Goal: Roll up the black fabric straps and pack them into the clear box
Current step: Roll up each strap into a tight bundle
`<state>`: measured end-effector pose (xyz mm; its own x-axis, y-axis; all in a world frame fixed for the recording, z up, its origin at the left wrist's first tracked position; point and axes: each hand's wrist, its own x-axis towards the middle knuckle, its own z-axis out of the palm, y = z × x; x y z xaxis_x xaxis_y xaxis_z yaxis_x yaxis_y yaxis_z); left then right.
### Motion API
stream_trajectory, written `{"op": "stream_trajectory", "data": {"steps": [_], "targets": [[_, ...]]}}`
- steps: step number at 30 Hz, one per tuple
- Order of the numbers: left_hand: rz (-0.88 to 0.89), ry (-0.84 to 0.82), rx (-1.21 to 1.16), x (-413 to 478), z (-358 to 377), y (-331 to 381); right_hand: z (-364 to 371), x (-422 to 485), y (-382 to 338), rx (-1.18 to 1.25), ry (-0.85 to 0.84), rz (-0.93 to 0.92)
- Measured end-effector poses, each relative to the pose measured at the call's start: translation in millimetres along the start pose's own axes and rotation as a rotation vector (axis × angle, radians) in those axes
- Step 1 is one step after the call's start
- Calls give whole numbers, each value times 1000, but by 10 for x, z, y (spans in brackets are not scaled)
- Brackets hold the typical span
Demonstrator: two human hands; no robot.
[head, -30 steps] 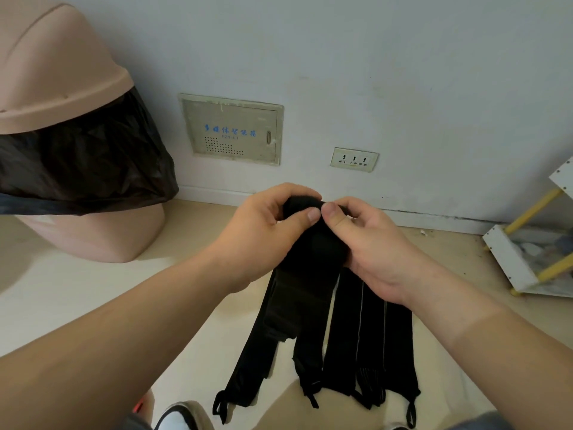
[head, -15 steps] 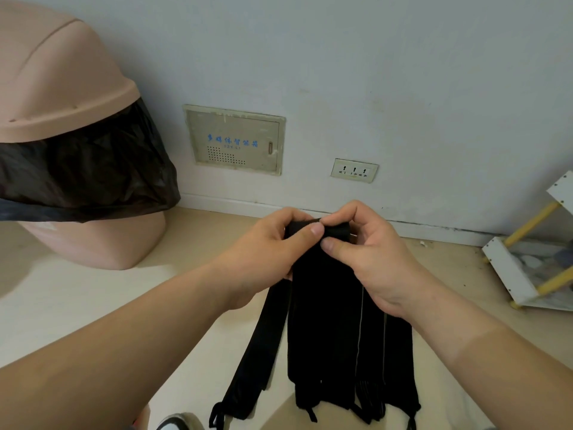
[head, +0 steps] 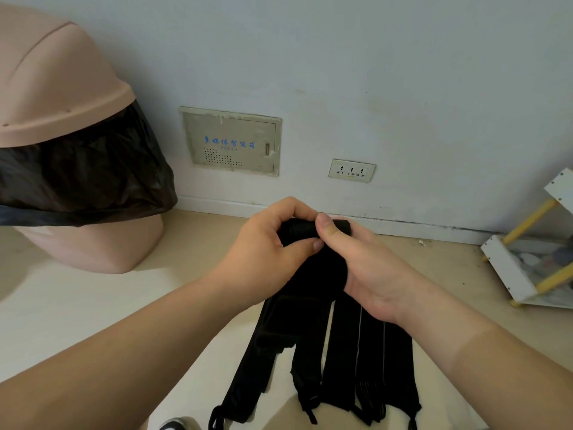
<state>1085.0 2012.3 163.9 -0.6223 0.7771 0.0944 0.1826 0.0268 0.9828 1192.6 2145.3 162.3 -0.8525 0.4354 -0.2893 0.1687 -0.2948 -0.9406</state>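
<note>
Black fabric straps hang below both grips; left hand and right hand pinch their rolled top.

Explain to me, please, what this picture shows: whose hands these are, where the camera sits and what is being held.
No machine here: a person wears one camera on the head, looking forward and down, so both arms reach in from below. The left hand and right hand pinch the rolled top end of a bundle of black straps, whose loose ends trail down below the hands. On the floor by the wall stand a pink bin with a black bag and, at the right, a white rack. No clear box is in view.
</note>
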Motion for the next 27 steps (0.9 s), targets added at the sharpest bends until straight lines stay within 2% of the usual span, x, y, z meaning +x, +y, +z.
{"op": "stream_trajectory", "data": {"steps": [4,8,13,16,21,27], "targets": [[-190,-37,-108,49,-48,-14,-34,9,-2,78,21,-44],[-337,-152,-278,66,-55,-36,-61,16,11,62,38,-101],[-261,-66,-46,40,18,-23,1,-4,30,5,76,-145],[-238,-29,-72,55,27,-20,-17,21,14,89,134,-91],[-220,16,-109,32,70,-3,27,10,30,-29,79,-56],[-212,6,-99,3,198,17,21,-20,-19,20,45,-65]]}}
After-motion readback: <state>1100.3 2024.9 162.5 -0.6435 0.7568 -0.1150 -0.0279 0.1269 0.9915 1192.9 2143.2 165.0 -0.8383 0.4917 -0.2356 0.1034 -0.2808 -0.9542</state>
